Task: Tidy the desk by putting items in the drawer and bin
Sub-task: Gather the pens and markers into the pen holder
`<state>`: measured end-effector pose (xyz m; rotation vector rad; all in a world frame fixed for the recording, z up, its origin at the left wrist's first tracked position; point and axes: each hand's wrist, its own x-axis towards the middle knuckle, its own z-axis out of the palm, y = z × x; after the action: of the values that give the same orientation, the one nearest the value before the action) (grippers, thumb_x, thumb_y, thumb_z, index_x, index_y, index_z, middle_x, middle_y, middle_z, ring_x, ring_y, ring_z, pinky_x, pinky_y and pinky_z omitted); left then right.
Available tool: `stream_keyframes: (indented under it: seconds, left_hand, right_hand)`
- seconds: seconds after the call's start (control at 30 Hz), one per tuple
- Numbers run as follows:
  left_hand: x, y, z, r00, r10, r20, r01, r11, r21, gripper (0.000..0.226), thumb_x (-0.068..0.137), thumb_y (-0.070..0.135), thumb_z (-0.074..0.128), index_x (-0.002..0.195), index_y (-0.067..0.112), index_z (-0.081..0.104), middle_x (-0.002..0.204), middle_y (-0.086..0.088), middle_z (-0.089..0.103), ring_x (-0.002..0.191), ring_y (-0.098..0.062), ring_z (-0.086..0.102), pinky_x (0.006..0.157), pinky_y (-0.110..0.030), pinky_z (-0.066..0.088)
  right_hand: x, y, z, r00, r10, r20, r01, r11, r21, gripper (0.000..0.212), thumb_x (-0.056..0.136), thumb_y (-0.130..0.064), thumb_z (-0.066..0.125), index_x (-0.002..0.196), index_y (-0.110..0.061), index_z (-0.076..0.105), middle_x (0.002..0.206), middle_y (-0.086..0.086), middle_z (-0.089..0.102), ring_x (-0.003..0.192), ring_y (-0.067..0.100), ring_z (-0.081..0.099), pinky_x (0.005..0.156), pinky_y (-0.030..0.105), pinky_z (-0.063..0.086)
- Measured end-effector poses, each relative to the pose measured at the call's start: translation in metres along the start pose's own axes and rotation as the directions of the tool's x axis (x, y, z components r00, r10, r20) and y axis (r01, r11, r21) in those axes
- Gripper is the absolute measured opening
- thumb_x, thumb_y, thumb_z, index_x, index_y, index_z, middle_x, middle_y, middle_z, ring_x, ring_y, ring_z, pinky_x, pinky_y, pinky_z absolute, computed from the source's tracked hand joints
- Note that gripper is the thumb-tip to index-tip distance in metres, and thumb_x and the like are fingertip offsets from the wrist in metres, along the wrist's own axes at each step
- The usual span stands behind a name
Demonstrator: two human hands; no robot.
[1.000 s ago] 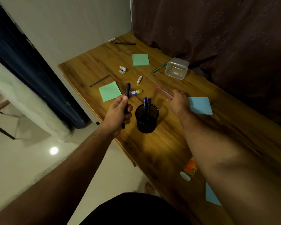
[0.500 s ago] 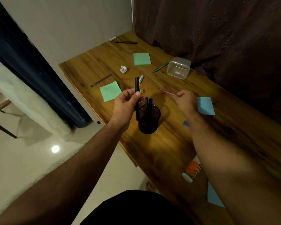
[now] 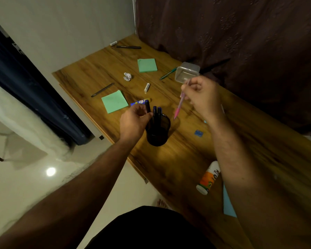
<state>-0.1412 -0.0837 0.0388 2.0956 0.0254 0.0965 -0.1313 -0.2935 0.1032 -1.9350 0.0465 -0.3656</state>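
A black mesh pen holder point(image 3: 158, 131) stands near the desk's left edge with two dark pens point(image 3: 157, 112) upright in it. My left hand point(image 3: 134, 121) holds a third dark pen point(image 3: 148, 106) at the holder's rim, its lower end inside the cup. My right hand point(image 3: 203, 97) is raised above the desk and pinches a pink pen point(image 3: 179, 106), tip pointing down toward the holder.
On the wooden desk point(image 3: 178, 159) lie two green sticky pads point(image 3: 114, 101) point(image 3: 147, 65), a crumpled paper ball point(image 3: 127, 76), a glue stick point(image 3: 139, 102), a white marker point(image 3: 146, 87), loose pens point(image 3: 102, 89) point(image 3: 168, 74), a clear plastic box point(image 3: 187, 71), a blue sharpener point(image 3: 198, 133), a glue bottle point(image 3: 208, 177) and blue paper point(image 3: 228, 203).
My left hand has lowered the dark pen into the holder. My right hand has lifted the pink pen off the desk and turned it tip-down.
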Motion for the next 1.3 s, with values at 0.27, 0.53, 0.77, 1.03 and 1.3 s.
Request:
stream_keyframes:
  seconds: [0.27, 0.53, 0.77, 1.03, 1.3]
  left_hand:
    - [0.001, -0.010, 0.004, 0.994, -0.040, 0.099, 0.028, 0.993, 0.116, 0.017, 0.085, 0.029, 0.070, 0.100, 0.023, 0.068, 0.106, 0.009, 0.066, 0.096, -0.006, 0.059, 0.064, -0.015, 0.042]
    - [0.002, -0.010, 0.003, 0.992, -0.045, 0.116, 0.031, 0.992, 0.120, 0.023, 0.085, 0.030, 0.070, 0.105, 0.021, 0.064, 0.105, 0.011, 0.060, 0.097, -0.008, 0.057, 0.070, -0.020, 0.046]
    - [0.001, -0.011, 0.002, 0.988, -0.031, 0.154, 0.020, 0.997, 0.072, 0.041, 0.082, 0.038, 0.072, 0.117, 0.023, 0.060, 0.110, 0.011, 0.060, 0.100, -0.006, 0.057, 0.075, -0.022, 0.048]
    - [0.004, -0.014, -0.011, 0.992, -0.073, 0.105, 0.084, 0.991, -0.106, 0.027, 0.091, 0.042, 0.060, 0.107, 0.020, 0.063, 0.101, 0.008, 0.068, 0.096, -0.006, 0.064, 0.082, -0.027, 0.054]
    - [0.017, -0.019, -0.024, 0.993, -0.116, -0.017, 0.113, 0.985, -0.129, 0.022, 0.092, 0.037, 0.061, 0.105, 0.019, 0.064, 0.098, 0.006, 0.067, 0.092, -0.008, 0.063, 0.072, -0.020, 0.050]
  right_hand:
    - [-0.017, 0.015, 0.039, 0.984, 0.082, 0.158, -0.051, 0.980, -0.191, 0.014, 0.089, -0.024, 0.067, 0.101, -0.016, 0.068, 0.084, -0.006, 0.070, 0.077, 0.006, 0.068, 0.068, 0.026, 0.058]
    - [-0.005, 0.005, 0.042, 0.996, 0.033, 0.077, -0.022, 0.990, -0.139, 0.011, 0.087, -0.022, 0.069, 0.097, -0.017, 0.066, 0.082, -0.004, 0.070, 0.076, 0.008, 0.069, 0.069, 0.030, 0.059]
    - [-0.020, 0.037, 0.054, 0.974, 0.162, 0.161, -0.099, 0.935, -0.341, 0.008, 0.083, -0.027, 0.071, 0.085, -0.025, 0.064, 0.078, -0.014, 0.063, 0.074, 0.002, 0.062, 0.067, 0.030, 0.056]
    - [-0.015, 0.038, 0.048, 0.964, 0.179, 0.197, -0.131, 0.964, -0.232, 0.018, 0.085, -0.037, 0.071, 0.095, -0.023, 0.067, 0.088, -0.011, 0.064, 0.083, 0.001, 0.059, 0.067, 0.020, 0.047]
    - [0.007, 0.020, 0.038, 0.988, 0.105, 0.111, -0.084, 0.980, -0.178, 0.019, 0.090, -0.032, 0.065, 0.100, -0.015, 0.068, 0.092, -0.006, 0.065, 0.081, -0.001, 0.057, 0.060, 0.012, 0.040]
